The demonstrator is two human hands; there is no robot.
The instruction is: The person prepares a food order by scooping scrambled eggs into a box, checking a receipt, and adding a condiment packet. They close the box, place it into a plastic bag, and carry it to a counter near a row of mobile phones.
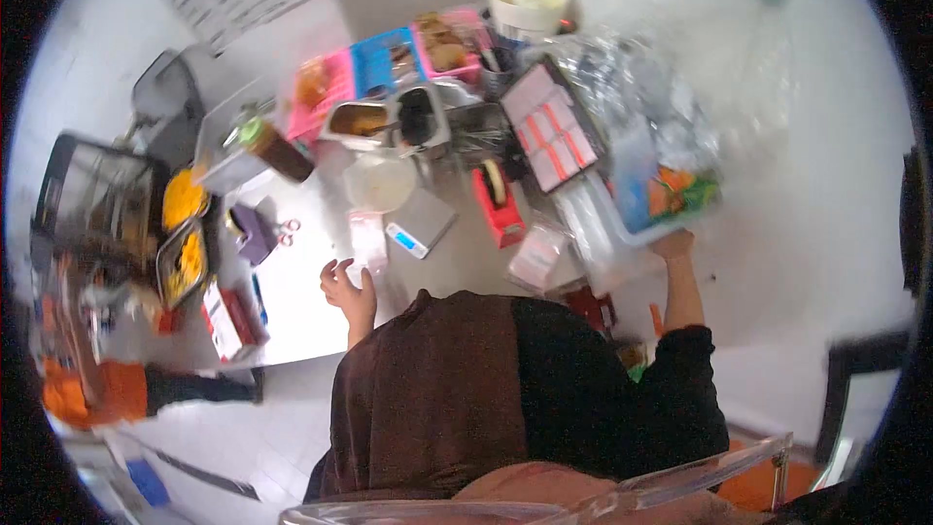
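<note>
My left hand (351,297) hovers at the table's front edge with its fingers apart and nothing in it. Just beyond it lie small pale pink packets (368,241) and a kitchen scale (422,222) with a lit blue display. My right hand (673,244), somewhat blurred, is closed at the near rim of a clear plastic container (643,234). Green and orange pieces (683,192) show inside that container. Its fingertips are partly hidden. A round translucent lid or bowl (380,182) sits behind the scale.
A red tape dispenser (500,204) and a case with pink-and-red packets (551,134) stand mid-table. Pink and blue baskets (386,60), metal trays and a white tub (528,6) line the back. Scissors (288,232) lie left; another person's orange clothing (107,394) shows at far left.
</note>
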